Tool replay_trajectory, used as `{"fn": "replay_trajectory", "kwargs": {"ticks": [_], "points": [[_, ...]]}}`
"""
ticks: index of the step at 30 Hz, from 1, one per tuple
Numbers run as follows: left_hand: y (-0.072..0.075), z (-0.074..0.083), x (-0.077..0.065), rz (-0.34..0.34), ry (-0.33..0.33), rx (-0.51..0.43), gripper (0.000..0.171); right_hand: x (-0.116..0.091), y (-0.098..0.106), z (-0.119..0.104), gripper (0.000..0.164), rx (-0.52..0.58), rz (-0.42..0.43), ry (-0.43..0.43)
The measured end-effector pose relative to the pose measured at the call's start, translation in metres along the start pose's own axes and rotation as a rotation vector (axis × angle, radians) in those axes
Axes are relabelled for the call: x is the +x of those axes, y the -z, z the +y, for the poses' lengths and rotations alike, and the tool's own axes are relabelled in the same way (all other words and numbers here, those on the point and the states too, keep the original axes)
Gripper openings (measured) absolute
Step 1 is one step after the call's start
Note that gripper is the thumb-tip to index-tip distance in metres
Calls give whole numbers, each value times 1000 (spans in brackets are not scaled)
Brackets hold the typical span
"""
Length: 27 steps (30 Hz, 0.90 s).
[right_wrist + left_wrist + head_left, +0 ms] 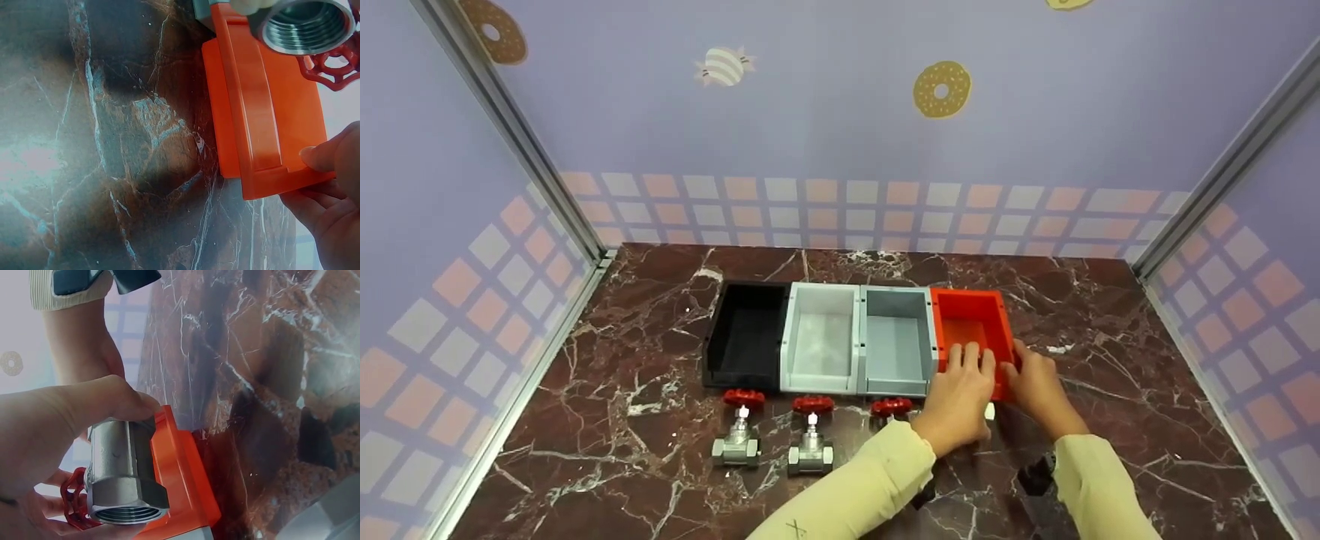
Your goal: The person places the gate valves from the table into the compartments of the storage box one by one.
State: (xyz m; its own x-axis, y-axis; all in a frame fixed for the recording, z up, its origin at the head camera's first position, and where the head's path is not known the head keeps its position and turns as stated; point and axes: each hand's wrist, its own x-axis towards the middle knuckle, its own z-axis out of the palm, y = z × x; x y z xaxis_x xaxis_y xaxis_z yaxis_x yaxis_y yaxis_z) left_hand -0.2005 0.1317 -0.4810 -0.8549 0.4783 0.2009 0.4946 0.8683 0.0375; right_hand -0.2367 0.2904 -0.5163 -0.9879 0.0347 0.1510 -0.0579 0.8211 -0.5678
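My left hand [960,394] grips a metal gate valve [121,455] with a red handwheel [74,498]. In the left wrist view the thumb lies over the valve's body and the fingers curl beneath it, by the wheel. The valve is over the near end of the orange bin [971,304]; in the head view the hand hides most of it. With my right hand [1039,390] I pinch the bin's right wall. Its thumb [320,157] is on the inside and the fingers are outside, as the right wrist view shows.
To the orange bin's left stand a grey bin [896,345], a white bin [821,341] and a black bin [746,334], side by side. Before them stand two valves [737,442] [811,450]. A third red handwheel [891,407] shows beside my left forearm. Walls enclose the marble-patterned table [607,450].
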Motion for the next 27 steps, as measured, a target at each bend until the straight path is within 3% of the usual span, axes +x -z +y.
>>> {"fn": "replay_trajectory", "kwargs": {"ticks": [9,16,27], "points": [[2,-2,5,-7,-7,9,109,-3,-1,-2,37,-7,66,69],[3,-4,9,-19,1,32,112,0,-1,-2,39,1,14,12],[1,-4,14,7,1,8,109,-1,-1,0,38,-5,20,14]]}}
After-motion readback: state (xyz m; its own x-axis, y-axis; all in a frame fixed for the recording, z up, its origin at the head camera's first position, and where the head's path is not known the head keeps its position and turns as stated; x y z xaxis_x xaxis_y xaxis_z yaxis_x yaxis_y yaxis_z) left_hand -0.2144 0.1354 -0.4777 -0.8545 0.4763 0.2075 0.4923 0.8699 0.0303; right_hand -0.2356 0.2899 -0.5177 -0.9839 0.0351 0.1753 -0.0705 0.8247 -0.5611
